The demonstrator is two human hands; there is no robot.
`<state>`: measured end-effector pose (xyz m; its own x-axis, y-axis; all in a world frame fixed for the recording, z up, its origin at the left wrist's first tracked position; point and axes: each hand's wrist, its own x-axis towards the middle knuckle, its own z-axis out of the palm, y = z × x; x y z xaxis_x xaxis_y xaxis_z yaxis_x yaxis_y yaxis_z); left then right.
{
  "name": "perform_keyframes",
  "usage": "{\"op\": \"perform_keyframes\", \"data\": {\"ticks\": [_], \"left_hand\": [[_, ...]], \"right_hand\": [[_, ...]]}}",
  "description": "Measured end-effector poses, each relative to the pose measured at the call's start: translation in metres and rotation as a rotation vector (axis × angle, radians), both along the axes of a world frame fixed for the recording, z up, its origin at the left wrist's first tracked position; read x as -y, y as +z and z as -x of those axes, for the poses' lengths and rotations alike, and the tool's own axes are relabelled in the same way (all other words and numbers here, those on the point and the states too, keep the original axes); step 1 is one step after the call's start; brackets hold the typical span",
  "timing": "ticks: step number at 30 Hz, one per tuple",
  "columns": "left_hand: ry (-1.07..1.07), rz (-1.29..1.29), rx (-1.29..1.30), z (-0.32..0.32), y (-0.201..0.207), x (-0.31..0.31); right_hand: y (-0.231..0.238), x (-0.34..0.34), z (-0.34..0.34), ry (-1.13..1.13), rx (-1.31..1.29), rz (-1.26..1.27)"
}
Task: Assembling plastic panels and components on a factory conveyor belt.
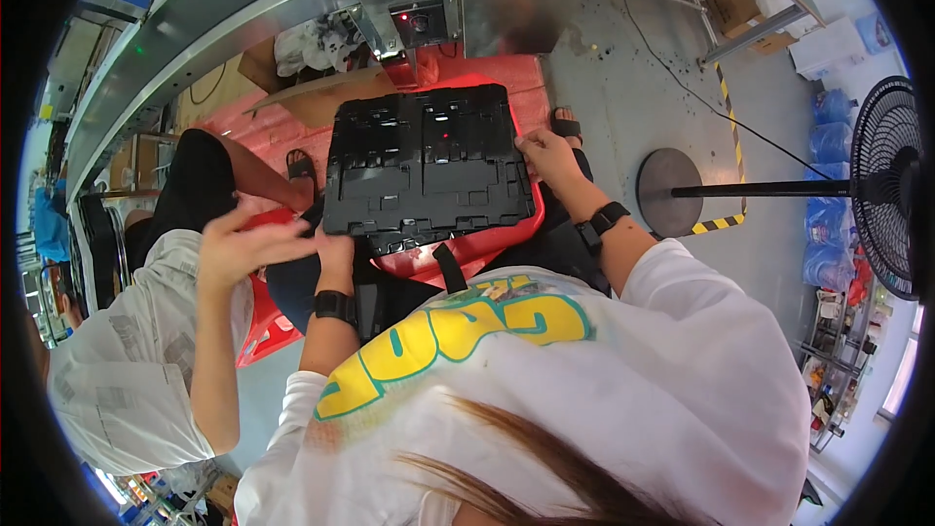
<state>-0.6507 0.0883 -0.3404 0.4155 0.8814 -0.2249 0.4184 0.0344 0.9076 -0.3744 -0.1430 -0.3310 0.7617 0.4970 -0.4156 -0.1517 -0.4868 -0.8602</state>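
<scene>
A wide black plastic panel (429,170) with interlocking segments and small slots lies across my lap, tilted slightly. A small red light spot shows on it. My right hand (551,158) holds its right edge, the fingers closed at the rim. At the lower left corner, my left hand (335,261) grips the panel's edge, its fingers partly hidden. Red plastic (514,237) shows under the panel along its right and near sides. To the left, a co-worker's hand (255,245), fingers stretched and a little blurred, is close to my left hand.
A metal machine frame (292,15) with a box-shaped housing (523,2) crosses the far side. At right stand a black pedestal fan (884,185) and blue water bottles (828,224). A cardboard box (735,6) stands far right. The co-worker (146,351) sits close on my left.
</scene>
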Motion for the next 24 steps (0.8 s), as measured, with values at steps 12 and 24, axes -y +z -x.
{"op": "perform_keyframes", "data": {"ticks": [12, 24], "left_hand": [[-0.020, 0.515, 0.156, 0.011, 0.022, -0.006], [-0.019, 0.449, -0.084, 0.001, 0.034, -0.001]], "right_hand": [[0.037, -0.017, 0.024, 0.182, 0.404, 0.310], [0.031, -0.002, 0.005, 0.331, 0.208, 0.151]]}}
